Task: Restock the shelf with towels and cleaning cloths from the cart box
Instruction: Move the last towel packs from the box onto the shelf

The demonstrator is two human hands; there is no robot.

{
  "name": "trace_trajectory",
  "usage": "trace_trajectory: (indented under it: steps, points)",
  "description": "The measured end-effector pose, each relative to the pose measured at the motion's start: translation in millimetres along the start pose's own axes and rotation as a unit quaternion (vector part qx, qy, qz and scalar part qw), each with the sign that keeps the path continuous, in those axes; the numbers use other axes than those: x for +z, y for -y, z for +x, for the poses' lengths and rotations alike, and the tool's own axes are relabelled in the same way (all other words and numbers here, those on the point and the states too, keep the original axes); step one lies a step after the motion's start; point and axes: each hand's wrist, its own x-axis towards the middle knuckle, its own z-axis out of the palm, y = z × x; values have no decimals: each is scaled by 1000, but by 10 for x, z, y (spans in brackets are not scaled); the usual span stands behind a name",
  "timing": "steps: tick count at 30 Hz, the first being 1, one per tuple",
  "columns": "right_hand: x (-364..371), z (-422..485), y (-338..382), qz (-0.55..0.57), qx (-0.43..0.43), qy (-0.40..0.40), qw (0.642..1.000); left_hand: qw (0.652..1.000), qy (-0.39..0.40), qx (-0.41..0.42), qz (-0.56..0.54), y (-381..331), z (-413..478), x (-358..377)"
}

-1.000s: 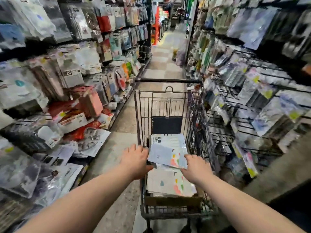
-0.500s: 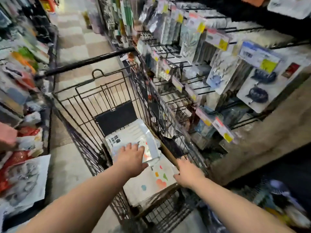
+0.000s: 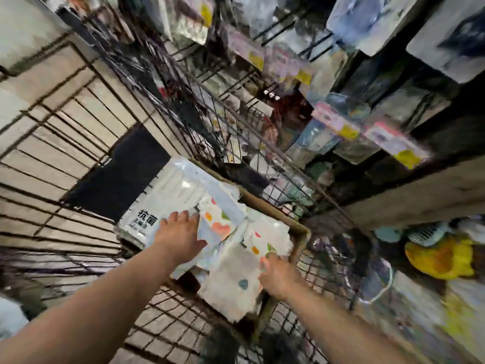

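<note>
In the cart box point(image 3: 299, 233): wrapped packs lie stacked, a white towel pack point(image 3: 157, 203) with black characters at the far left, a top heart-print pack point(image 3: 219, 224) partly over it.
Left hand point(image 3: 178, 239): fingers straight, lying flat on the top heart-print pack, as half a second ago.
Right hand point(image 3: 279, 278): near right corner, fingertips on a lower heart-print pack point(image 3: 236, 282); blur hides whether they grip.
Wire cart point(image 3: 78, 158): more tilted in view than before.
Shelf point(image 3: 406, 195): right, closer now, its hung packets blurred.

Only thing I can read is "抗菌" in black on the white plastic-wrapped pack point(image 3: 162, 195) just below the wire cart's black panel point(image 3: 118, 174). The small print under it is too blurry, same with the pink-and-yellow shelf tags point(image 3: 346, 130).
</note>
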Motion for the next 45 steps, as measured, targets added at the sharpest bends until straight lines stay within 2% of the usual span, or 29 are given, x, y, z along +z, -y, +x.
trace_trajectory:
  steps: [5,9,12,18,21,25,29,35,45]
  points:
    - [222,260,42,145,84,-17,986,1000,25,19,1,96,296,232]
    - [351,482,-14,284,158,-33,945,998,40,15,-43,167,505,359]
    - [428,634,-36,373,211,-58,902,995,50,-16,-89,196,641,431]
    - [511,776,-75,493,262,-85,826,987,61,-54,-138,234,800,584]
    - [524,763,-74,486,285,-116,818,990,38,-66,-120,203,821,592]
    - [572,677,-34,504,264,-154,808,980,8,-93,-178,163,829,579]
    - [579,583,-9,545,211,-146,798,935,36,-139,-323,116,776,479]
    - [538,491,8,585,150,-141,785,881,36,-105,-460,36,616,398]
    - [241,105,40,645,72,-153,746,837,-14,-76,-542,16,243,233]
